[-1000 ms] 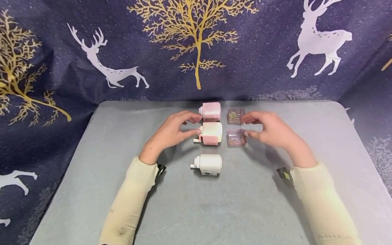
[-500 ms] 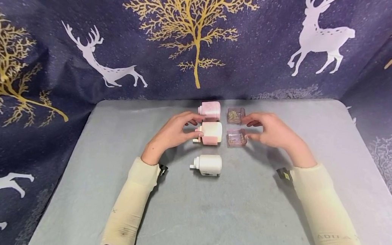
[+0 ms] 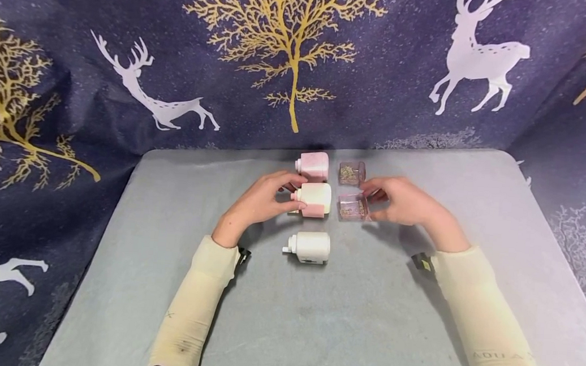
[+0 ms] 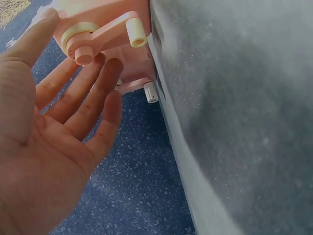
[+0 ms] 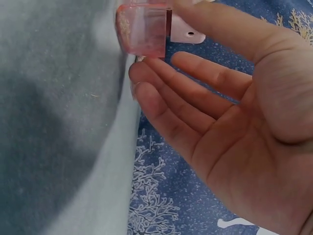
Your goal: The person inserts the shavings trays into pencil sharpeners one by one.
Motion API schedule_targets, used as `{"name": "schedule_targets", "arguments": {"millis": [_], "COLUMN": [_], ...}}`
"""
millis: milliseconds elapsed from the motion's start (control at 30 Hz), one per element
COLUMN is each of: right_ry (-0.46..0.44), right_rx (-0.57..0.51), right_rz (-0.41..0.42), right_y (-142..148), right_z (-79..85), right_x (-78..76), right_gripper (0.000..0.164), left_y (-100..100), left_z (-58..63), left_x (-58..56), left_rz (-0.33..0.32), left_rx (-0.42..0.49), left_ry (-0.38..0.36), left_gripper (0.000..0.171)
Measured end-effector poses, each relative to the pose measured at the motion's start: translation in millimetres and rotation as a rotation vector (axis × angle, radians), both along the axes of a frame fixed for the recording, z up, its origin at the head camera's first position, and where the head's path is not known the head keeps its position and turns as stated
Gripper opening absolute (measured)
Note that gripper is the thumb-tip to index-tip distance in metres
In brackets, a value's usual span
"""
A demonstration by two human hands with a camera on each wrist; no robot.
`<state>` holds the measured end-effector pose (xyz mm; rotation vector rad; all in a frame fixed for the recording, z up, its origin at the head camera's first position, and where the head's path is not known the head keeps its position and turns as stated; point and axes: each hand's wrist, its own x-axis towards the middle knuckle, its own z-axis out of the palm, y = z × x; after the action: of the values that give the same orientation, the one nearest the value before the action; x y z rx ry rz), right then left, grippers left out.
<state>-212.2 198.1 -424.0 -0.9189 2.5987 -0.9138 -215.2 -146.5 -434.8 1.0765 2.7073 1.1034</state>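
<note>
A cream-and-pink crank pencil sharpener [image 3: 316, 195] lies on its side in the middle of a row of three. My left hand [image 3: 261, 200] grips it from the crank end, thumb on the near side and fingers on the far side; its crank [image 4: 113, 30] shows in the left wrist view. My right hand [image 3: 401, 202] holds a clear pinkish shavings drawer [image 3: 352, 208] at its right end, thumb near and fingers far. A few shavings lie in it. The drawer stands just right of the sharpener, apart from it.
A pink sharpener [image 3: 314, 165] lies behind, with a second drawer [image 3: 352, 173] full of shavings beside it. Nearer lies a white sharpener [image 3: 313, 247]. All rest on a grey table [image 3: 283, 330], with a dark blue patterned cloth [image 3: 380, 98] hanging behind.
My left thumb and fingers have moved further right along the middle sharpener's sides. My right hand has come slightly nearer and closed in on the near drawer's end.
</note>
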Motion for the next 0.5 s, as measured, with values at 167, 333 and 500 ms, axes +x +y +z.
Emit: {"name": "schedule_targets", "arguments": {"millis": [167, 333, 500], "right_ry": [-0.021, -0.012, -0.001], "right_rx": [0.008, 0.033, 0.043], "right_rz": [0.000, -0.011, -0.019], "right_y": [-2.9, -5.5, -9.3], "right_z": [-3.7, -8.2, -10.9], "right_x": [-0.1, -0.1, 0.1], "right_gripper": [0.068, 0.062, 0.056], "left_y": [0.1, 1.4, 1.1], "left_z": [-0.2, -0.1, -1.2], "left_x": [0.3, 0.6, 0.6], "left_rz": [0.006, 0.010, 0.013], "left_rx": [-0.005, -0.013, -0.005], "left_ry": [-0.008, -0.011, -0.014], "left_gripper": [0.055, 0.054, 0.052]}}
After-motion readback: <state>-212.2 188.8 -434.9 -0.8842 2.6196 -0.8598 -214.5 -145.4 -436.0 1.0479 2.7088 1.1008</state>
